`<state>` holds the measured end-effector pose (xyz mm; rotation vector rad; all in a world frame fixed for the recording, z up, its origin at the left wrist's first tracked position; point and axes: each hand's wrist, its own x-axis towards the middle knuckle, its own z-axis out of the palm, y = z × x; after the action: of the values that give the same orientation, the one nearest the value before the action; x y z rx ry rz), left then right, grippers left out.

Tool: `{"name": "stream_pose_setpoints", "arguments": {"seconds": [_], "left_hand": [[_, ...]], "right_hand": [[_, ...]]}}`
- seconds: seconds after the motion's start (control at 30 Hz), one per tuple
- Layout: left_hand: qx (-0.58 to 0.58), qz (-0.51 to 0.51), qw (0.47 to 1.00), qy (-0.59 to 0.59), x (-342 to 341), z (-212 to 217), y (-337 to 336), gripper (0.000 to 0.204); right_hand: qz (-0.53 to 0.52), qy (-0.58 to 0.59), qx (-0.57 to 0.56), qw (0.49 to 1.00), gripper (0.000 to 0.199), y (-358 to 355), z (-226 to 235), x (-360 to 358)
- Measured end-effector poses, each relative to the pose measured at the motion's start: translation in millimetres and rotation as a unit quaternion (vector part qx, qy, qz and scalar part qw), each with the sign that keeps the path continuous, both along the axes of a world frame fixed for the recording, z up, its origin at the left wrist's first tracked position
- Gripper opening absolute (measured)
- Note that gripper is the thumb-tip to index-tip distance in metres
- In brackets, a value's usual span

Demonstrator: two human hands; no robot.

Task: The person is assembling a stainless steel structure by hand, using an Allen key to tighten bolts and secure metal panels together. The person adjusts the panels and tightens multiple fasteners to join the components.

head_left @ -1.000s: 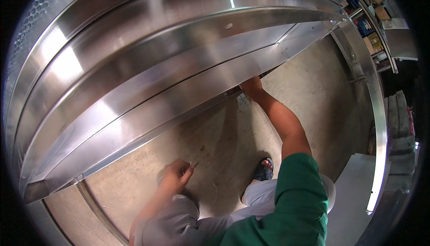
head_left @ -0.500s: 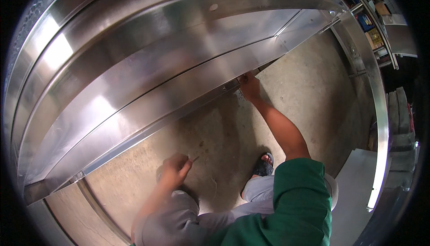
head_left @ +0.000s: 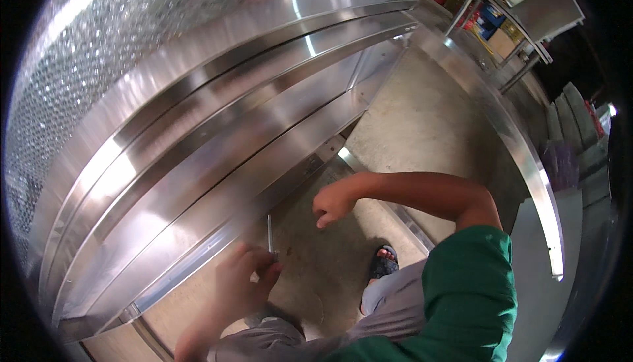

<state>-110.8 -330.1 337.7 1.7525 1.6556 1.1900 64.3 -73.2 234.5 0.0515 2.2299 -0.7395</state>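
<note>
On the near side of the steel frame [head_left: 217,164], thin metal rod [head_left: 270,232] pinched in left hand [head_left: 245,279] fingertips, long axis pointing away from body, left of right hand [head_left: 337,200], whose fingers curl in, can't tell if on anything.

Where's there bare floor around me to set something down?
Bare floor shows between the steel panel, the long steel bar on the right and your right forearm. It's crowded nearer your legs, with your left hand and its thin rod, your right hand and a sandalled foot.
</note>
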Motion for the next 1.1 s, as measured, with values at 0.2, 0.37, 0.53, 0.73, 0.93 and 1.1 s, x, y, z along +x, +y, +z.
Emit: {"name": "stream_pose_setpoints", "arguments": {"seconds": [0.2,0.37,0.53,0.73,0.93,1.1], "left_hand": [[0.151,-0.021,0.986,0.07,34,65,76,0.014],[0.201,-0.011,0.978,0.056,67,47,159,0.011],[0.156,0.022,0.983,-0.093,83,17,227,0.016],[0.151,0.004,0.968,-0.201,78,-7,241,0.019],[0.163,-0.021,0.957,-0.24,75,-8,242,0.018],[0.16,-0.014,0.958,-0.238,73,-8,243,0.018]], "right_hand": [[-0.41,0.23,-0.349,0.811,0.058,-1,131,51],[-0.566,0.463,-0.459,0.504,0.044,14,139,47],[-0.674,0.529,-0.347,0.382,0.027,59,133,24],[-0.655,0.538,-0.296,0.44,0.027,60,138,37],[-0.647,0.541,-0.268,0.466,0.028,62,146,34],[-0.637,0.557,-0.273,0.458,0.027,67,144,27]]}}
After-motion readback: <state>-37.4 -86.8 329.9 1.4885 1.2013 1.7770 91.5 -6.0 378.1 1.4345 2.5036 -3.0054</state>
